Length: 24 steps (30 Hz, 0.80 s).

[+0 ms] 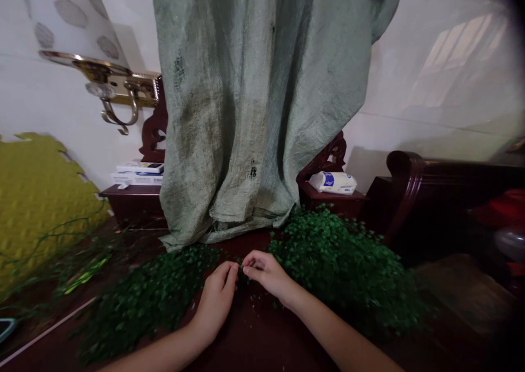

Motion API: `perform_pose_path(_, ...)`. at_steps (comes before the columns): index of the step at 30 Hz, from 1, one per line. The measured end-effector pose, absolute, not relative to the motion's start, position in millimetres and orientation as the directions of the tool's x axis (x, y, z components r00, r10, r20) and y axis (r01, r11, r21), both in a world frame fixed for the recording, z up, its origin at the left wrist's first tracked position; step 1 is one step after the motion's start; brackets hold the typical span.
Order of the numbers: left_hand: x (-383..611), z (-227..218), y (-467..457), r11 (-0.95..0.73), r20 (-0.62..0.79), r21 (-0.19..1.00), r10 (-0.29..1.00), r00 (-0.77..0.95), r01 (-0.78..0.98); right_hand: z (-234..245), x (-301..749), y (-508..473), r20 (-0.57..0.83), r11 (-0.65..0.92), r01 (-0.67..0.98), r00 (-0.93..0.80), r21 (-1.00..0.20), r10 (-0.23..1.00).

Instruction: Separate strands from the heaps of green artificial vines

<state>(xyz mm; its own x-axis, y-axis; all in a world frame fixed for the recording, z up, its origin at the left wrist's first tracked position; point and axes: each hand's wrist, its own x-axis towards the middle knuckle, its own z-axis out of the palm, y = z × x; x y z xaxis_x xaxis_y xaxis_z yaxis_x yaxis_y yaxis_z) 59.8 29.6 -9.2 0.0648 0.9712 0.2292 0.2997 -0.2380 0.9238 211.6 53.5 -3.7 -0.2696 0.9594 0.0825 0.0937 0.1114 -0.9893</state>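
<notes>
My left hand (pixel 219 292) and my right hand (pixel 266 273) meet over the dark red tabletop, fingertips almost touching. Both pinch at a thin, dark green stem (pixel 240 266); it is small, blurred and mostly hidden by the fingers. A pile of leafy green sprigs (pixel 143 295) lies beside my left hand and wrist. Past my right hand spreads a bigger, bushier heap of green foliage (pixel 336 262). Small crumbs are scattered on the tabletop (pixel 254 333) below my hands.
A grey-green woven sack cloth (pixel 246 115) drapes down behind the hands. Flat boxes (pixel 139 175) rest on a ledge at left, a tissue pack (pixel 333 182) on one at right. A wall lamp (pixel 82 33), a yellow foam mat (pixel 45 180) and loose green strands (pixel 53 235) are at left.
</notes>
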Motion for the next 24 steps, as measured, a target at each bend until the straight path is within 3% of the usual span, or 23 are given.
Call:
perform_pose_path(16, 57, -28, 37, -0.192, 0.154, 0.947, 0.975, 0.163, 0.256, -1, 210, 48, 0.197, 0.248, 0.188, -0.255, -0.950, 0.947)
perform_pose_path(24, 57, -18, 31, -0.242, 0.219, 0.941, 0.968, 0.121, 0.238, -6, 210, 56, 0.129, 0.167, 0.149, -0.237, -0.975, 0.963)
